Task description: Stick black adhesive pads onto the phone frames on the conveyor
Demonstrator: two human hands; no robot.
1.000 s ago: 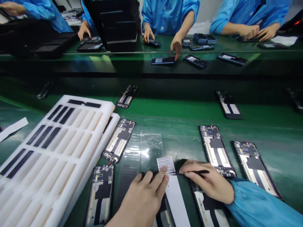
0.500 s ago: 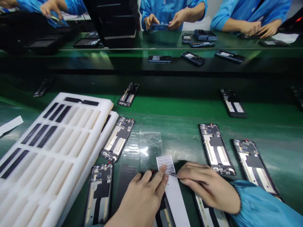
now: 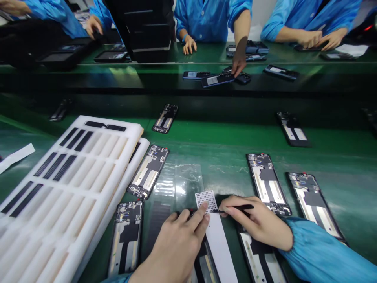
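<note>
From here, the right hand is pinched on one pair of black tweezers. The left hand is unclenched, fingertips pressing one dotted white sheet that lies between the hands. The sheet looks light, thin and bendy, best held by its edge. Near them are six open phones, then two white foam trays.

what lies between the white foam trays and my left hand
In the head view: an opened phone, then a dark striped sheet nearer your left hand.
</note>
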